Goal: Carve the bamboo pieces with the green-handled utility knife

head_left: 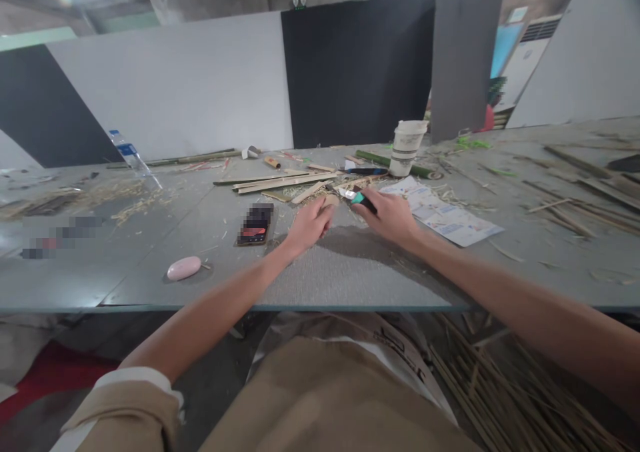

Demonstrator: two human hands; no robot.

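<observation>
My right hand [387, 213] is closed around a utility knife [364, 201] with a green and black handle, its metal tip pointing left. Just left of the tip, my left hand [311, 222] is closed, with a small pale piece [331, 200] at its fingertips; what the piece is I cannot make out clearly. Split bamboo strips [285, 183] and shavings lie beyond both hands. A printed sheet [445, 213] lies to the right of my right hand, and a phone [255, 225] rests left of my left hand.
A white paper cup [407, 148] stands behind my right hand, by a green bamboo stick [373, 156]. A pink oval object [184, 268] lies at the front left. A plastic bottle [134, 159] stands farther back. More bamboo strips [590, 202] lie on the right.
</observation>
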